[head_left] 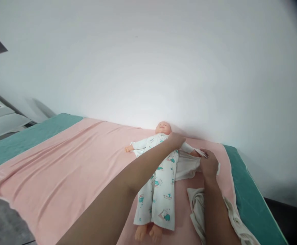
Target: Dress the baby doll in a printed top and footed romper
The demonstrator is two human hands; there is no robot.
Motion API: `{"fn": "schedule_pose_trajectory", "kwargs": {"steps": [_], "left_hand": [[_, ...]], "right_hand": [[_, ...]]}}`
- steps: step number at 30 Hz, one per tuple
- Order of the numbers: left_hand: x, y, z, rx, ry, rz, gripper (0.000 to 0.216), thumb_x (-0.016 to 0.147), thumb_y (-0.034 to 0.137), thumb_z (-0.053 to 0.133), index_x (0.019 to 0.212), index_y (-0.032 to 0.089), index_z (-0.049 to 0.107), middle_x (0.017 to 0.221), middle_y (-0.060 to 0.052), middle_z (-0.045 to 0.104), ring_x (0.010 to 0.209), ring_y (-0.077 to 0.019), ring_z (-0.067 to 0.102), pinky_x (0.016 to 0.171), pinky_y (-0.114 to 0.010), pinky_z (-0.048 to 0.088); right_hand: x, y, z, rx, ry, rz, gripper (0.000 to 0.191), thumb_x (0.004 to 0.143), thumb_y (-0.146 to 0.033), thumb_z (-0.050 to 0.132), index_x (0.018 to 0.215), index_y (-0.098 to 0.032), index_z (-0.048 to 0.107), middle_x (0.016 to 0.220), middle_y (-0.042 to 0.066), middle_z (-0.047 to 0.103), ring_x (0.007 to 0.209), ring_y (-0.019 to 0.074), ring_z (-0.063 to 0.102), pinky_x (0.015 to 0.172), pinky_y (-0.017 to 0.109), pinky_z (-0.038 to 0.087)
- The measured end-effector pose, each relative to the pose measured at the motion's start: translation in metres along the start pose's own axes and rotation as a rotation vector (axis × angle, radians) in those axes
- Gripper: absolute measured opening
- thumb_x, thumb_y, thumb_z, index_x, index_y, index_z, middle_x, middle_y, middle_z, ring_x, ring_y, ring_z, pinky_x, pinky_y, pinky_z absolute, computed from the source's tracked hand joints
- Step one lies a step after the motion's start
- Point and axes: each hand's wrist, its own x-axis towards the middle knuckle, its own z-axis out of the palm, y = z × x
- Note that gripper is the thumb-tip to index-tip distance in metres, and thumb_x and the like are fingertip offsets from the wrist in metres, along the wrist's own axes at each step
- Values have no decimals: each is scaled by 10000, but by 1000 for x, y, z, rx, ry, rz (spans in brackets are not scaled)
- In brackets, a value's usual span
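Observation:
A baby doll (163, 128) lies on its back, head towards the wall, in a white printed top and matching trousers (163, 190). My left hand (176, 140) reaches across the doll and is closed at its shoulder on the right of the view, on the shirt cloth; its fingertips are mostly hidden. My right hand (209, 163) pinches the end of the white sleeve (188, 147) that runs along the doll's arm. Loose white shirt cloth (186, 166) spreads beside the doll's body, under that arm. The doll's other arm lies out to the left, sleeved, its hand showing.
A pink blanket (74, 170) covers much of the green bed (250, 183), which stands against a white wall (138, 68). Crumpled off-white cloth (197, 207) lies near my right forearm. White furniture (2, 119) stands at the far left.

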Motion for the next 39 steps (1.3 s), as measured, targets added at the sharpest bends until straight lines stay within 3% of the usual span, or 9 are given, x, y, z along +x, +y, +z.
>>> {"fn": "schedule_pose_trajectory", "kwargs": {"steps": [6,10,16,22,25,29,33,36,39], "left_hand": [[-17,-16,-15,4,51,-38,391,799,214,614,1188,213,571,1193,-113,627,1075,-287,603,847,-421,504],[-27,-14,-16,-4,72,-21,405,800,223,611,1200,223,550,1199,-101,619,1078,-273,596,845,-402,507],[-26,1,-1,-82,56,5,399,754,296,691,1125,206,575,1174,-101,630,1069,-275,600,867,-401,498],[-45,-8,5,-153,152,-56,326,834,243,580,1157,202,571,1235,-104,603,1144,-265,562,904,-389,479],[-89,-27,20,-346,394,-166,278,895,335,522,1137,223,601,1216,-76,623,1166,-248,547,965,-388,447],[-150,-47,66,-857,735,-568,319,931,371,464,1146,192,618,1188,-86,641,1077,-214,592,959,-352,449],[-172,-49,104,-1229,729,-656,346,942,416,431,1080,198,661,1132,-58,684,1067,-220,601,981,-363,424],[-169,-48,111,-1345,710,-650,356,928,452,455,1075,202,661,1113,-52,693,1066,-224,602,980,-363,418],[-162,-49,108,-1397,706,-611,375,916,474,480,1124,205,639,1094,-53,694,1035,-214,615,945,-344,438]], "right_hand": [[5,5,-3,181,77,125,420,640,-201,500,1005,-165,705,980,92,710,904,258,643,808,371,497],[7,9,-2,491,169,253,393,584,-176,575,956,-160,701,892,61,699,793,218,643,713,335,518],[8,5,-5,981,52,379,358,551,-229,733,895,-177,649,858,22,675,765,166,653,659,282,537],[1,-15,-1,731,392,114,231,681,-276,678,889,-176,657,891,29,682,870,161,650,816,325,528],[-16,-37,9,541,241,-67,233,807,-335,590,960,-173,654,850,37,672,802,167,641,783,339,522],[-39,-58,26,237,-95,-243,327,883,-429,518,1063,-184,640,849,59,685,799,205,637,786,369,493],[-49,-62,43,-7,-272,-197,515,887,-545,487,1252,-192,569,1032,124,697,979,290,627,890,468,447],[-54,-64,51,86,-360,-167,562,898,-577,456,1322,-214,525,1227,119,640,1136,280,582,992,469,405],[-57,-64,55,200,-322,-124,577,884,-593,477,1328,-227,524,1270,103,617,1132,257,588,1001,441,415]]}}
